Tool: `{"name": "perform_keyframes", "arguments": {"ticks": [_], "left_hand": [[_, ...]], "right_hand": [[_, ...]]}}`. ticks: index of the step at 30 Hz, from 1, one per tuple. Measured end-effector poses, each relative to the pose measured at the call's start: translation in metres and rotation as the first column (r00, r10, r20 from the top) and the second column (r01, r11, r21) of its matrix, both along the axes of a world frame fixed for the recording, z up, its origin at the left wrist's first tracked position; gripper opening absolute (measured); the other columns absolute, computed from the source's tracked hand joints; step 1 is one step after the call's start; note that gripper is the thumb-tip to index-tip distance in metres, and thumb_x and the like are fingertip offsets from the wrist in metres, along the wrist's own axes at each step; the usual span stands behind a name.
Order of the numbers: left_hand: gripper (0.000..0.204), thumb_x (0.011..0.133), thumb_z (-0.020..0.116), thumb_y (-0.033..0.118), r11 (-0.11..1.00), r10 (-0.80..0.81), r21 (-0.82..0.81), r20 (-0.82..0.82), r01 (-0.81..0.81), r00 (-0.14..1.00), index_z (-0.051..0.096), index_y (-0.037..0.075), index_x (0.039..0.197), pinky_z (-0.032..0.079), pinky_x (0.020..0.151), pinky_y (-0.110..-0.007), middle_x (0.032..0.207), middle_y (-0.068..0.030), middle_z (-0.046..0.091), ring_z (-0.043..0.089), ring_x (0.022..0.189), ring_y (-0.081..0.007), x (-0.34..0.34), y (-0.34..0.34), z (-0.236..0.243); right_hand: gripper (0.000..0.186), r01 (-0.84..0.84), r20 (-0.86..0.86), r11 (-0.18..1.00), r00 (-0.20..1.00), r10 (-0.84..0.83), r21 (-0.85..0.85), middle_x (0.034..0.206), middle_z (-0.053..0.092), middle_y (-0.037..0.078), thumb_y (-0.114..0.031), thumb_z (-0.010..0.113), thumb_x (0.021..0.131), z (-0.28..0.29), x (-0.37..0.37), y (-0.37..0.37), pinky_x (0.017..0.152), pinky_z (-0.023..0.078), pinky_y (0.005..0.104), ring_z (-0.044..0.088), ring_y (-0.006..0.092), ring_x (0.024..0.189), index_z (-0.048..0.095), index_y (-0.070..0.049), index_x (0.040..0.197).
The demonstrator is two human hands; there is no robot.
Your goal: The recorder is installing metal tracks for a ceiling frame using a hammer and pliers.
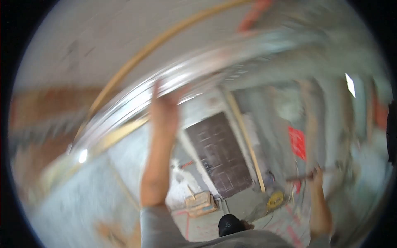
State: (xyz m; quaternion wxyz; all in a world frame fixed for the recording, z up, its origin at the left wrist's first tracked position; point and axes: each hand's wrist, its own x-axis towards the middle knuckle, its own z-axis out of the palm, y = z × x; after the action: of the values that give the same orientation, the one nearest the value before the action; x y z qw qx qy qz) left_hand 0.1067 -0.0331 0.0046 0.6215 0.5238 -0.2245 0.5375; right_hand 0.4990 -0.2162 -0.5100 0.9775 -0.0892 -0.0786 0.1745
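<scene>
My left hand point(165, 105) is raised to a long silvery metal strip point(136, 93) overhead and overlaps it; motion smears the fingers, so I cannot tell whether they grip it. A narrow wooden batten point(147, 51) runs just beyond the strip. Lower at the right, my right hand point(316, 177) is closed around a thin, dark, bar-like tool point(297, 178) held roughly crosswise, its far end blurred.
A brown panelled door point(217, 155) stands ahead, with an upright timber point(246, 140) beside it. A cardboard box point(199, 203) sits on the floor near a yellow round item point(275, 200). A black object point(228, 225) shows above my grey shirt. A red sign point(297, 142) hangs at right.
</scene>
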Motion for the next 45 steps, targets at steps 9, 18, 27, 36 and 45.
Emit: {"name": "perform_keyframes", "arguments": {"ticks": [9,18,27,36,45], "left_hand": [[0.032,0.089,0.057,0.028,0.989,-0.139,0.048,0.042,0.137,0.989,0.051,0.003,0.108,0.053,0.069,-0.038,0.098,-0.0106,0.060,0.061,0.083,-0.0221,-0.008,-0.035,-0.002],[0.032,0.088,0.058,0.028,0.990,-0.137,0.052,0.055,0.134,0.989,0.051,0.003,0.107,0.054,0.063,-0.034,0.095,-0.0107,0.060,0.061,0.081,-0.0213,0.003,-0.040,-0.003],[0.028,0.088,0.058,0.026,0.985,-0.161,0.061,0.029,0.159,0.986,0.053,0.005,0.106,0.053,0.062,-0.033,0.096,-0.0079,0.062,0.062,0.080,-0.0213,0.000,-0.036,0.000],[0.028,0.088,0.058,0.026,0.984,-0.175,0.043,0.035,0.173,0.984,0.053,0.007,0.108,0.052,0.063,-0.032,0.098,-0.0073,0.062,0.062,0.081,-0.0208,-0.003,-0.038,-0.002],[0.030,0.088,0.059,0.028,0.981,-0.187,0.048,-0.009,0.188,0.982,0.053,0.006,0.108,0.052,0.064,-0.034,0.098,-0.0085,0.061,0.061,0.083,-0.0201,-0.001,-0.034,0.001]], "right_hand": [[0.033,-0.020,-0.163,0.933,0.986,-0.041,-0.360,0.052,0.027,-0.003,-0.026,0.053,0.088,-0.077,-0.010,0.016,0.048,0.034,0.0280,0.030,0.0124,0.047,0.032,-0.017,0.065],[0.022,0.018,-0.054,0.837,0.997,-0.056,-0.547,0.061,0.037,-0.002,-0.030,0.054,0.087,-0.110,-0.022,0.005,0.052,0.035,0.0280,0.037,0.0132,0.055,0.046,-0.015,0.073],[0.023,-0.117,-0.135,0.748,0.990,0.036,-0.653,0.066,0.039,-0.003,-0.031,0.054,0.088,-0.068,-0.063,-0.015,0.059,0.035,0.0285,0.039,0.0130,0.063,0.049,-0.014,0.074],[0.028,-0.096,-0.053,0.621,0.995,0.088,-0.778,0.063,0.041,-0.002,-0.036,0.060,0.082,-0.032,-0.087,-0.010,0.054,0.034,0.0291,0.041,0.0135,0.058,0.046,-0.014,0.073],[0.024,-0.029,0.045,0.560,0.992,0.119,-0.828,0.058,0.040,-0.002,-0.032,0.060,0.082,-0.045,-0.079,-0.007,0.046,0.034,0.0288,0.040,0.0134,0.050,0.047,-0.013,0.075]]}}
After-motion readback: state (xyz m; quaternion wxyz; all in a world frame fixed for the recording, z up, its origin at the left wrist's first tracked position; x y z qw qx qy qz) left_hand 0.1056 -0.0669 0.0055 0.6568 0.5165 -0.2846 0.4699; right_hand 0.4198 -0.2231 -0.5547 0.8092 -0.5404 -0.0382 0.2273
